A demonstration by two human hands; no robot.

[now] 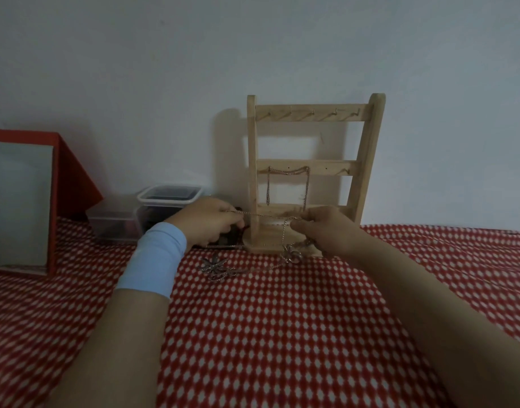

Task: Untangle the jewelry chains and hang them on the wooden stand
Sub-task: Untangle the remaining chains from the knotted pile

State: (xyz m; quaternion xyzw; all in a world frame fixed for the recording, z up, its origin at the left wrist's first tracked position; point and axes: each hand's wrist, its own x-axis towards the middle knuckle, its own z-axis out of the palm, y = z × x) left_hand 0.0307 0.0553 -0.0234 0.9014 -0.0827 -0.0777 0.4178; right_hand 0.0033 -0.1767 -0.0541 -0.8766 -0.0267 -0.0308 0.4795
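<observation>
The wooden stand (307, 114) rises against the wall, three rails with small hooks. One silver chain (288, 172) hangs from the middle rail. In front of its base, my left hand (211, 219) and my right hand (326, 228) each pinch an end of a thin chain (263, 215) stretched taut between them. From my right hand a tangled strand drops to a knot of chain and a ring (292, 254) on the cloth. A flower-shaped pendant (216, 267) lies flat below my left hand. A pale blue band wraps my left wrist.
A red-and-white patterned cloth (282, 334) covers the table. Two clear plastic boxes (153, 210) stand left of the stand. A red box with a grey panel (23, 201) sits at the far left. A dark object lies partly hidden behind my left hand.
</observation>
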